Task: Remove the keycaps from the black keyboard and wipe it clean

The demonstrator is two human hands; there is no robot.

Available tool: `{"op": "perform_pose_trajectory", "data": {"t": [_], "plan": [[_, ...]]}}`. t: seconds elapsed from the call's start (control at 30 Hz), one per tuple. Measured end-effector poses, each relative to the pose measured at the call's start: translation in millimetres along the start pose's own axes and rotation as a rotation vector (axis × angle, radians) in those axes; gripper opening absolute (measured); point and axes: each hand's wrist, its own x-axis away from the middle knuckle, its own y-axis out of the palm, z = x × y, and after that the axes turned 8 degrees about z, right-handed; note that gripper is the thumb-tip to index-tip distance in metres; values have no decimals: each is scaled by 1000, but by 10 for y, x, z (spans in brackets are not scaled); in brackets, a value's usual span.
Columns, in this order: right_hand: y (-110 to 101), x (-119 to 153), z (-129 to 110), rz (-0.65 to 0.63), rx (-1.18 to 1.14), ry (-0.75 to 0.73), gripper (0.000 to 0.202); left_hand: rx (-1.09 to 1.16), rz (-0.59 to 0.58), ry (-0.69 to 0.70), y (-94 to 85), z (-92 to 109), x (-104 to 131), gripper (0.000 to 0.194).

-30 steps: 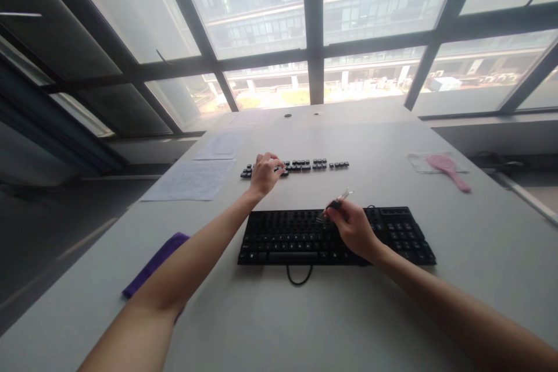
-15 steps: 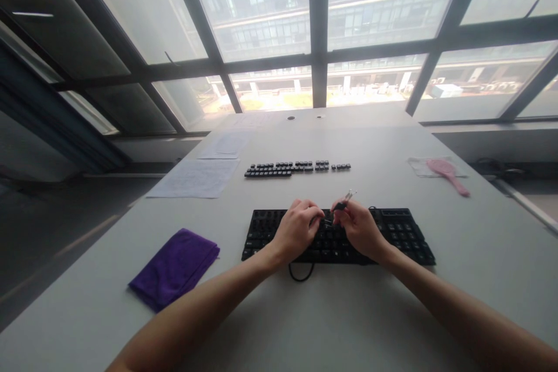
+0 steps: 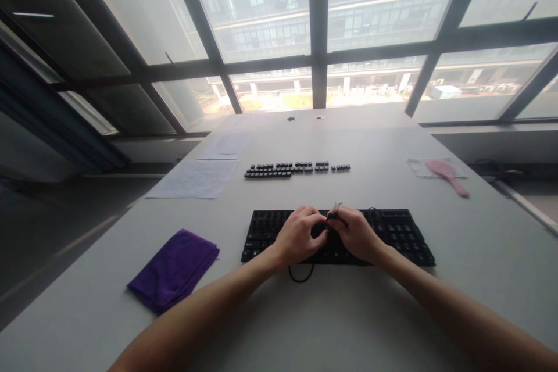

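Note:
A black keyboard [image 3: 403, 235] lies across the table in front of me, with some key places bare of caps at its upper left. My right hand [image 3: 355, 232] is closed around a small black tool with thin wire prongs [image 3: 335, 212], which looks like a keycap puller; the prongs point up. Beside it, over the keyboard's middle, my left hand [image 3: 300, 233] has curled fingers, their tips close to the tool. Whatever lies between them is too small to make out. Both hands hide the central keys.
Rows of loose black keycaps [image 3: 279, 170] stand beyond the keyboard. A folded purple cloth [image 3: 174, 270] lies at left, near paper sheets [image 3: 192, 179]. To the right, a pink hairbrush [image 3: 447, 174] rests partly on a clear bag [image 3: 416, 168]. A cable loop [image 3: 300, 281] sticks out in front.
My right hand has moved slightly left and down, bringing the tool against my left fingers. The tool's prongs have turned more upright. My left hand has shifted a little lower and its thumb shows.

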Motion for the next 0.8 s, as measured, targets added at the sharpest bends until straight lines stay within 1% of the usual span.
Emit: {"op": "perform_pose_trajectory", "data": {"t": [0.1,0.2,0.37,0.43,0.5,0.57,0.63,0.73,0.8], "plan": [[-7,-4,33,23,-34,58,14,-17,-14,-6,35,-28,-3,17],[-24,-13,42,15,-67,77,12,-9,-8,-9,73,-50,-5,10],[-50,-20,27,72,-104,136,16,8,19,-6,89,-13,10,9],[-48,-19,19,93,-88,116,16,27,29,-14,83,5,21,11],[-34,-12,9,106,-54,57,15,56,41,-14,78,12,32,12],[-14,-1,-1,106,-12,1,15,74,54,3,76,8,41,13],[6,13,-8,96,34,-25,15,76,61,21,80,-2,47,14],[19,25,-4,83,85,7,17,82,74,24,87,-14,56,15],[18,20,8,84,67,52,18,106,104,17,88,-12,62,18]]}}
